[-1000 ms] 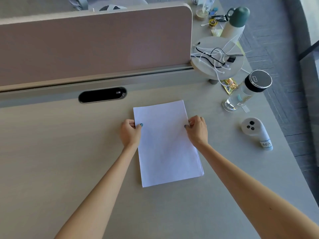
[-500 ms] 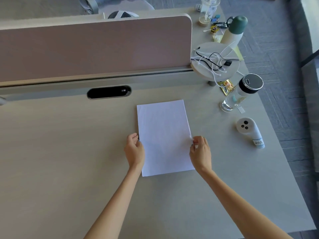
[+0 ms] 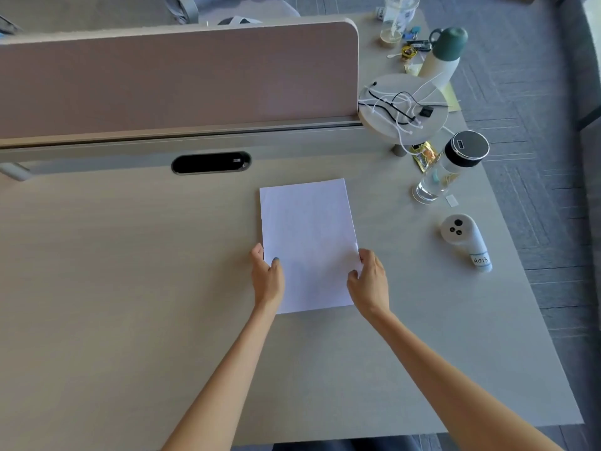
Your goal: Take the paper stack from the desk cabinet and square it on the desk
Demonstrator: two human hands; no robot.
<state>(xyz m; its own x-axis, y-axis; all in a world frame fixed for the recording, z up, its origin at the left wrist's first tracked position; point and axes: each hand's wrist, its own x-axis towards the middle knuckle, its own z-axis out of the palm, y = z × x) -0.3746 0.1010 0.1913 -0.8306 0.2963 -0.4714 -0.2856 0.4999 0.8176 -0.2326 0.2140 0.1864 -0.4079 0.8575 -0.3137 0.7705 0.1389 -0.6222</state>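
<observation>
A white paper stack (image 3: 307, 236) lies flat on the light wooden desk (image 3: 130, 288), a little right of the middle. My left hand (image 3: 268, 279) grips its left long edge near the bottom, thumb on top of the sheets. My right hand (image 3: 369, 281) holds the right long edge opposite, fingers curled around the side and thumb on top. The stack's edges look even. The desk cabinet is not in view.
A pink divider panel (image 3: 175, 79) runs along the back, with a black cable slot (image 3: 211, 162) below it. To the right stand a clear bottle (image 3: 452, 167), a white handheld device (image 3: 465, 240), a round stand with cables (image 3: 403, 107) and a green-capped flask (image 3: 444, 56).
Both hands slid down the stack's long sides from the middle toward its lower end. The view drew back, so the stack sits farther away.
</observation>
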